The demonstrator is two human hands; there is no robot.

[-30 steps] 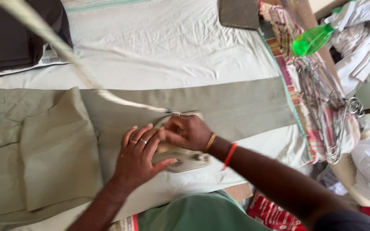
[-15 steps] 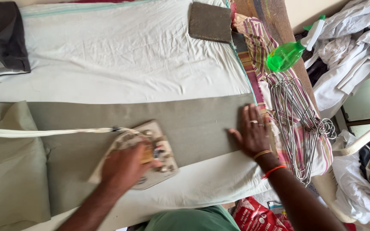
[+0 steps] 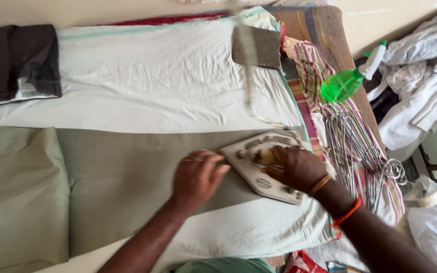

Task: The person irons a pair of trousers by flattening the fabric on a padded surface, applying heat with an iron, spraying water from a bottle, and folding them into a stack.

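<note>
Item one: the iron (image 3: 265, 167), a flat off-white pressing iron with a wooden handle. I log it as the landmark for every entry below. It sits on the right end of the olive-green garment (image 3: 127, 177), its pointed end towards the left.

Right hand (image 3: 295, 168): closed around the iron's handle, fingers wrapped over it. A yellow band and an orange thread circle the wrist.

Left hand (image 3: 197, 178): just left of the iron, laid palm-down on the olive-green garment with fingers together and extended, fingertips almost at the iron's tip. It holds nothing.

Olive-green garment: spread flat from under the iron far to the left, where a folded part lies on top.

White sheet (image 3: 153, 86): covers the surface beyond and below the iron.

Cord (image 3: 249, 76): runs from above the iron up out of view, blurred.

Wire hangers (image 3: 360, 151): a heap just right of the iron, on a striped cloth (image 3: 304, 60).

Green spray bottle (image 3: 347, 81): upper right of the iron, lying tilted.

Dark folded cloth (image 3: 16, 63): far to the upper left of the iron.

Grey pad (image 3: 259, 46): straight above the iron, well apart.

White clothes (image 3: 426, 65): piled far right of the iron.
</note>
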